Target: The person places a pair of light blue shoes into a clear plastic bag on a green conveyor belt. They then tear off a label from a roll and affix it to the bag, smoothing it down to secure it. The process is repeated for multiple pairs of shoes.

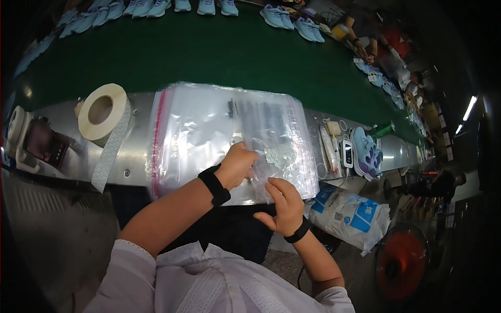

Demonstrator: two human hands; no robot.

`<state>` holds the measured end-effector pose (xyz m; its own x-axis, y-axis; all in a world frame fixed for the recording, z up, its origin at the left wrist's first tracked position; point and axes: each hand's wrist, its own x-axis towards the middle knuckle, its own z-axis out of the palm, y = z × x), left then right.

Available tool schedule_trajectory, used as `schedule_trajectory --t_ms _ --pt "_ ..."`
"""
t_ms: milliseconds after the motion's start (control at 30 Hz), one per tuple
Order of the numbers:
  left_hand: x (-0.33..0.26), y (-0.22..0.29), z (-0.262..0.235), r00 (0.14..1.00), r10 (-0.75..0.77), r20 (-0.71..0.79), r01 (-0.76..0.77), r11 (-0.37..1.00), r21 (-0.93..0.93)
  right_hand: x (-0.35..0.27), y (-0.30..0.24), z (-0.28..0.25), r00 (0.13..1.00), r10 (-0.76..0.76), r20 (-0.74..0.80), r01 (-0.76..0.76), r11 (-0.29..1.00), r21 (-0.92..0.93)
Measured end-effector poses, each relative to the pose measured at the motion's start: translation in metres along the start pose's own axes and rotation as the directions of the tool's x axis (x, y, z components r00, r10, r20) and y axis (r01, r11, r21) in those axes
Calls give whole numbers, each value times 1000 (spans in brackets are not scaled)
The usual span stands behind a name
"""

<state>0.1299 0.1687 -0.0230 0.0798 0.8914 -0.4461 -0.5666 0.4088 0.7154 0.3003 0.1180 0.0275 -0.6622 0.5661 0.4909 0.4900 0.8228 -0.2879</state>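
Note:
A stack of clear plastic bags [201, 125] with a pink strip along its left side lies flat in front of me. My left hand [238, 165] is closed on the edge of a clear plastic bag [266, 125], which is folded over on top of the stack. A small pale printed label [272, 156] shows on that bag. Nearer to me, my right hand [286, 206] has its thumb and fingers apart. Its fingertips are beside the bag's near edge; whether they touch it I cannot tell. Both wrists wear black bands.
A roll of labels [119, 112] stands on the metal ledge at left, beside a phone in a stand [44, 143]. Beyond runs a green conveyor belt [209, 52] with light-blue shoes [207, 7]. At right are a patterned shoe [365, 154], a white sack [347, 216] and a fan [402, 263].

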Motion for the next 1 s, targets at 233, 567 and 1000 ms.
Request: schedule_trajectory --t_ms 233,567,1000 --pt "13 -6 3 997 -21 -69 24 999 44 -3 -1 12 994 45 -98 -59 987 -146" --pt "25 -11 2 996 -23 -84 33 993 113 -5 -15 7 961 93 -261 -127 985 -117" --pt "27 -5 5 995 -68 -77 81 980 181 0 -14 10 963 -58 -262 14 986 -166"
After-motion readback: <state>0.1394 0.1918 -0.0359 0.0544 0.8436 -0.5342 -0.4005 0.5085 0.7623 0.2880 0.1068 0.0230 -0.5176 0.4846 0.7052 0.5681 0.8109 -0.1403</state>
